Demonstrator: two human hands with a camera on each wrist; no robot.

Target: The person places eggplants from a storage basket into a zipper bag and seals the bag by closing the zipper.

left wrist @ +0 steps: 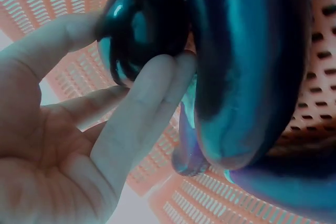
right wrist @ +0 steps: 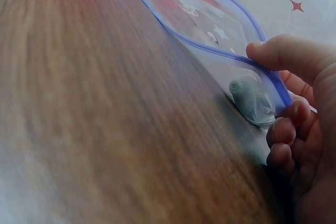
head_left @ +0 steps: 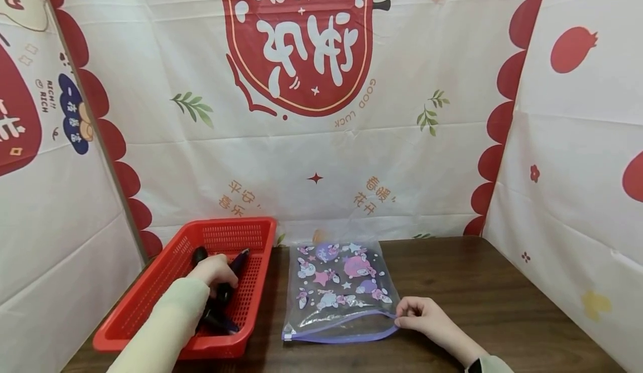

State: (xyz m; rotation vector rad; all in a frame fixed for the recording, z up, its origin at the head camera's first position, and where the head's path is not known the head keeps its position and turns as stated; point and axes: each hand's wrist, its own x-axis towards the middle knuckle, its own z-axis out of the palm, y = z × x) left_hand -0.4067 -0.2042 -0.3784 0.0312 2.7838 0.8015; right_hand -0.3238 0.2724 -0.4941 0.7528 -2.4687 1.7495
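In the head view my left hand (head_left: pixel 215 272) reaches into a red plastic basket (head_left: pixel 231 222) of dark purple eggplants. Its thumb and fingers grip the glossy, rounded end of an eggplant (left wrist: pixel 142 30), seen close up in the left wrist view. Right beside it lies a larger eggplant (left wrist: pixel 252 66). On the table, my right hand (head_left: pixel 424 318) pinches the right corner of a clear zip bag (head_left: pixel 346 283) printed with pink and purple cartoons. The bag's purple-edged mouth (head_left: pixel 351 339) gapes towards me. Through the plastic shows a grey-green rounded shape (right wrist: pixel 252 98), its kind unclear.
Another eggplant (head_left: pixel 218 321) lies near the front of the basket. A white slider (head_left: pixel 288 337) sits at the bag's left corner. Dark wood table (head_left: pixel 447 272) extends to the right of the bag. Printed white cloth (head_left: pixel 321 155) stands behind and along both sides.
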